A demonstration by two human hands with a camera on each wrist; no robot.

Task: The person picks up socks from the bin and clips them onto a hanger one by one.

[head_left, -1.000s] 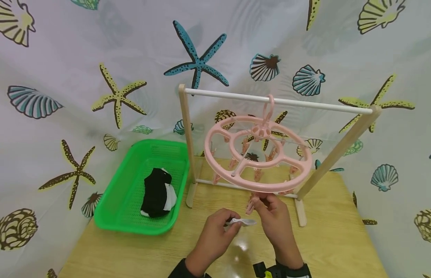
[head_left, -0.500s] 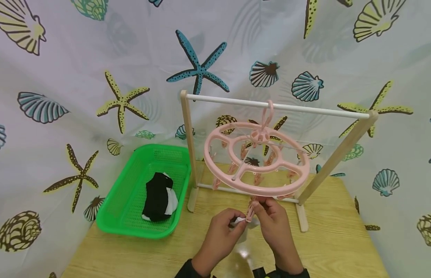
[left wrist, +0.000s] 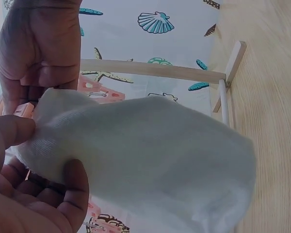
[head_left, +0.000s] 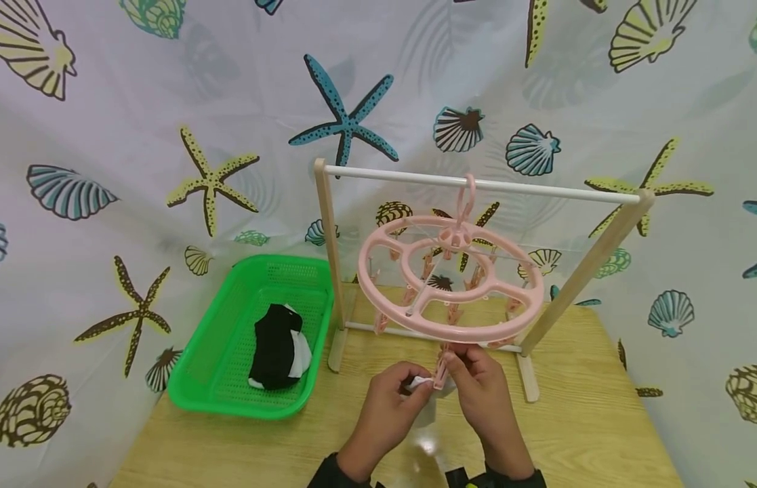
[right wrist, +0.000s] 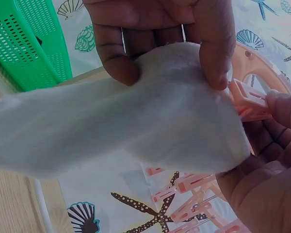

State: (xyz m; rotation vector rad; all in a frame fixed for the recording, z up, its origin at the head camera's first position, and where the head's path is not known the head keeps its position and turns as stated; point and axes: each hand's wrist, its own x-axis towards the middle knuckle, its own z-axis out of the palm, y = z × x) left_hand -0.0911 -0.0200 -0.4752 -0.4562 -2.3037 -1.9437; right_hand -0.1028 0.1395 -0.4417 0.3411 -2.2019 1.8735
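Note:
A white sock [left wrist: 150, 150] hangs from my left hand [head_left: 392, 407], whose thumb and fingers pinch it by its cuff. Between the thumb and fingers of my right hand [head_left: 484, 400] is a pink clothespin [head_left: 440, 373] that hangs from the front of the round pink drying hanger [head_left: 454, 332]. The clothespin's tip overlaps the sock's cuff edge in the head view. Up close in the right wrist view, the clothespin [right wrist: 252, 94] stands right at the sock's edge, and my lower right fingers lie by the fabric.
The hanger hooks over the white bar [head_left: 384, 175] of a wooden-legged rack [head_left: 588, 271]. More pink clothespins [head_left: 381, 322] dangle around its rings. At left, a green basket [head_left: 198, 379] holds black and white cloth items [head_left: 274, 346]. A shell-patterned curtain [head_left: 244, 81] backs the wooden table [head_left: 573, 434].
My left hand has brought the sock up and right to the clothespin in my right hand. Over the last half second both hands have stayed nearly still.

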